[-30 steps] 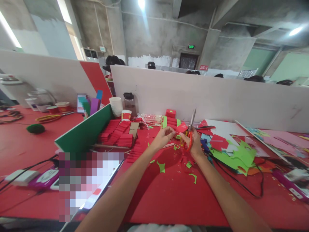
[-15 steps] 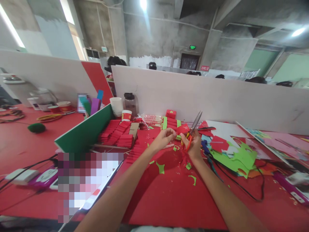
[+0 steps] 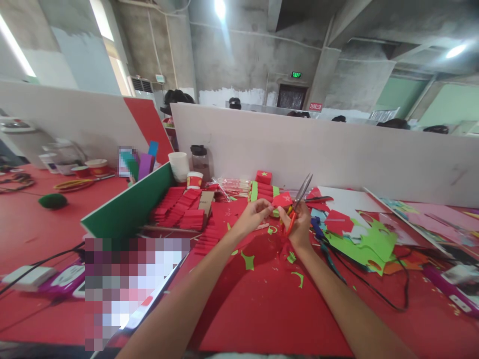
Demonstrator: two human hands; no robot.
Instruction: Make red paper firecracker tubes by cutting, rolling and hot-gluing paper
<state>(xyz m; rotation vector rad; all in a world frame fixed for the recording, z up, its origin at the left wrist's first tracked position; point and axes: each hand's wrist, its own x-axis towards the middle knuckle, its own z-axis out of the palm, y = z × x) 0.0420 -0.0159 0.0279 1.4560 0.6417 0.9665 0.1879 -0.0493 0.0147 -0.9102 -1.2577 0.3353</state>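
My left hand [image 3: 253,215] pinches a small red paper piece with a yellow star [image 3: 282,200] above the red table [image 3: 262,299]. My right hand [image 3: 299,225] grips orange-handled scissors [image 3: 298,200], blades pointing up and to the right, right beside the paper piece. Both hands are close together at the table's middle. Green paper scraps [image 3: 248,260] lie on the table below the hands.
Stacks of folded red paper [image 3: 181,208] lie left of the hands beside a green board [image 3: 129,205]. Cups [image 3: 179,165] and a bottle [image 3: 200,159] stand by the white partition [image 3: 337,149]. Green and red cut sheets [image 3: 366,239] and a black cable [image 3: 374,291] lie to the right.
The scissors have tilted from nearly upright to leaning right, and my hands have stayed close together at the red paper piece. The view has shifted slightly.
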